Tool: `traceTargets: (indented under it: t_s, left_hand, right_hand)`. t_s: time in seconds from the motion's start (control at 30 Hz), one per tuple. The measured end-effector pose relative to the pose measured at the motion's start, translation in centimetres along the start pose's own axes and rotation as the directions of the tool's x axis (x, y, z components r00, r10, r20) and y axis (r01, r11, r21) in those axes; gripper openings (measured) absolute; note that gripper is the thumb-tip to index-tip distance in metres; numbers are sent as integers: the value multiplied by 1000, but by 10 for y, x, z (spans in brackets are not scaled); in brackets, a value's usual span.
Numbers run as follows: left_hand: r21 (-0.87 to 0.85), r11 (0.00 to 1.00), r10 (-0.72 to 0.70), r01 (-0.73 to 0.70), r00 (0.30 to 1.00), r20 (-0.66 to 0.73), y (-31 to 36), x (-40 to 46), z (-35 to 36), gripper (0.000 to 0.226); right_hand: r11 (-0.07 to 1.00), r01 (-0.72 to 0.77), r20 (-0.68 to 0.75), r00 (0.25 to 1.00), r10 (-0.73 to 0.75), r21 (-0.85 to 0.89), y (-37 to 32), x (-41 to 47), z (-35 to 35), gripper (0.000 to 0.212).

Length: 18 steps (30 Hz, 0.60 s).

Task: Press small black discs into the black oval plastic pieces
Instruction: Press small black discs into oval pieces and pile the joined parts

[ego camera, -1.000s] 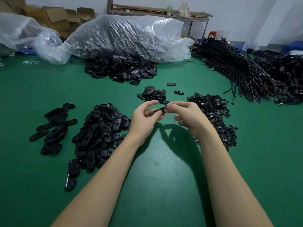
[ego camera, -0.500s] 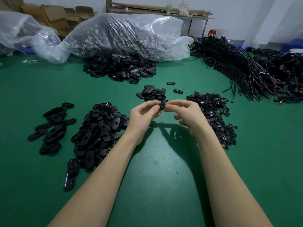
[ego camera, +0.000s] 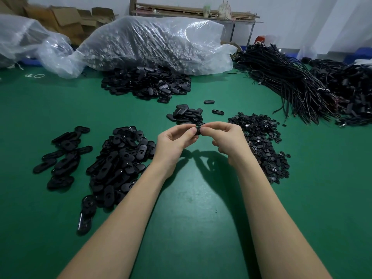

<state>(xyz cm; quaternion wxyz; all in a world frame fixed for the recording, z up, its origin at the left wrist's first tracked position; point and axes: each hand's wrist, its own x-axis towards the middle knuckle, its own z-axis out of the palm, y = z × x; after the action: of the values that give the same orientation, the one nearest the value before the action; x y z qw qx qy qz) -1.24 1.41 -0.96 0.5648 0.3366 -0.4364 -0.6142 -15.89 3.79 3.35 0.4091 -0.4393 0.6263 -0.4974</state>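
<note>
At far left on the green counter [ego camera: 191, 228] lies a thin scatter of oval pieces [ego camera: 60, 158], and just right of it a thicker heap of oval pieces [ego camera: 118, 164] reaches the left forearm. The left hand [ego camera: 173, 146] holds its grip clamped on one end of a single black oval piece [ego camera: 198, 130], thumb and fingers pinching it above the counter; the right hand [ego camera: 225, 139] pinches the other end, fingertips pressing where a disc would seat, though the disc itself is too small to make out. To do this step well, the left hand should probably brace the piece flat while the right thumb pushes squarely, so the disc goes in level. Right of the hands sits the pile of small discs [ego camera: 261, 146], close to the right wrist, so a careless elbow could scatter it. Open counter lies near, between and below the forearms, good room for setting down. Far beyond, a small stack of ovals [ego camera: 185, 115] and a clear plastic bag [ego camera: 157, 43] stand well apart.
</note>
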Motion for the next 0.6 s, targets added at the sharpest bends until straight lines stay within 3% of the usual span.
traceTargets:
  t_s: [0.33, 0.5, 0.6]
  left_hand:
    - [69, 997, 30, -31, 999, 12, -1, -1, -2, 12]
    - [115, 993, 22, -26, 999, 36, -1, -1, -2, 12]
    - [153, 988, 1, -9, 998, 58, -1, -1, -3, 17]
  right_hand:
    - [998, -49, -31, 998, 51, 39, 3, 0, 4, 11]
    - [979, -187, 67, 981, 182, 85, 6, 2, -5, 16]
    - [976, -195, 125, 975, 182, 99, 8, 4, -7, 18]
